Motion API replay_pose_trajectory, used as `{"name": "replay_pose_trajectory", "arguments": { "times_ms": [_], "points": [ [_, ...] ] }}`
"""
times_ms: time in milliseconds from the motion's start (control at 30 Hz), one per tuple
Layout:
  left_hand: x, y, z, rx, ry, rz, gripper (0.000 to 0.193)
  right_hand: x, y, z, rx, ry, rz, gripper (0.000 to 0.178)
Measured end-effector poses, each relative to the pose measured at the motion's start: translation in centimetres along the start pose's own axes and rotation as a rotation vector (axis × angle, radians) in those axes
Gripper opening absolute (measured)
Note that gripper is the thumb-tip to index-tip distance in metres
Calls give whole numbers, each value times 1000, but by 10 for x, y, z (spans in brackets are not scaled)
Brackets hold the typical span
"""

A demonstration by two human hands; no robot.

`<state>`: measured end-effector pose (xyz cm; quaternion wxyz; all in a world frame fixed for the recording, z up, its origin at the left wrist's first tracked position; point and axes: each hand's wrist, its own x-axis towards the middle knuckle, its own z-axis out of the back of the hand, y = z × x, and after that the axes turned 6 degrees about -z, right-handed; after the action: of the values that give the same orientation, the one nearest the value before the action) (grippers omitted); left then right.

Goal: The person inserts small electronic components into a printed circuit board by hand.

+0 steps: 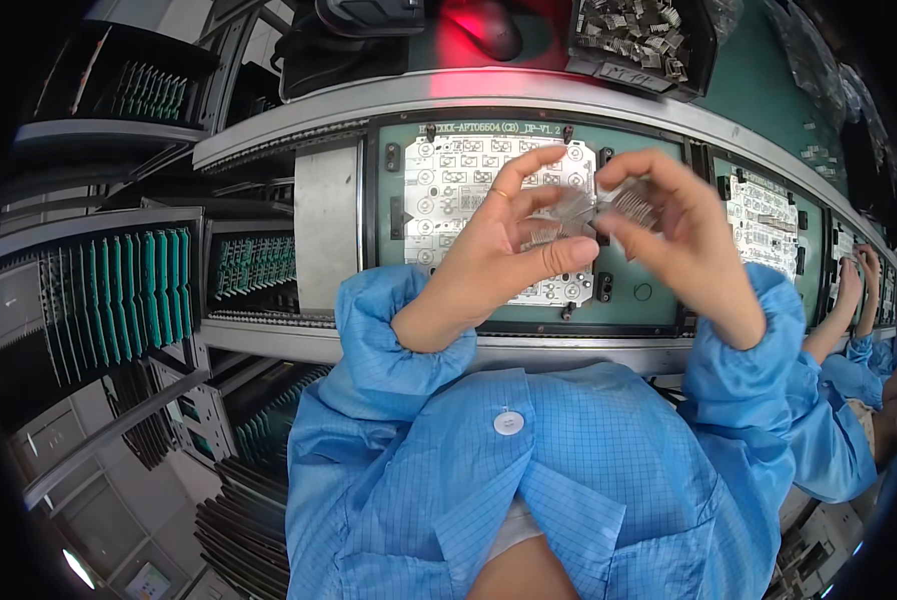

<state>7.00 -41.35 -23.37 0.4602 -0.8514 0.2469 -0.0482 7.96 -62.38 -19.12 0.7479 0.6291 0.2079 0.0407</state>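
Note:
Above a white circuit board (pixel 446 190) my left hand (pixel 498 245) curls its thumb and fingers around a blurred, silvery finned metal piece (pixel 545 237). My right hand (pixel 683 235) pinches another finned metal piece (pixel 635 207) between thumb and fingers, close to the left fingertips. Motion blur and glare hide the pieces' exact shape and whether they touch. The board lies flat in a green fixture plate (pixel 636 306), partly covered by my hands.
A dark bin (pixel 623 70) of small metal parts stands beyond the rail (pixel 308 125), near a red-lit mouse (pixel 488 30). Another fixtured board (pixel 763 220) lies to the right, near a co-worker's hands (pixel 858 285). Racks of green boards (pixel 118 295) fill the left.

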Motion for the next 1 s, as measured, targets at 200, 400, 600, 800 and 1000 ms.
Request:
{"name": "replay_pose_trajectory", "arguments": {
  "times_ms": [200, 400, 600, 800, 1000],
  "points": [
    [-22, 8, 18, 331, -124, 139, 36, -8, -45, -14, 244, 106, -125, 51],
    [-31, 20, 30, 300, -248, 24, 30, -10, -68, -14, 162, -6, -84, 54],
    [-41, 9, 25, 315, -312, -20, 24, -16, -68, -18, 62, -31, -12, 54],
    [-54, -5, 19, 1058, -229, -48, 22, -22, -63, -19, 36, -34, -5, 56],
    [-45, 1, 15, 1258, -131, -282, 30, -23, -55, -28, -65, -65, 33, 48]
  ]
}}
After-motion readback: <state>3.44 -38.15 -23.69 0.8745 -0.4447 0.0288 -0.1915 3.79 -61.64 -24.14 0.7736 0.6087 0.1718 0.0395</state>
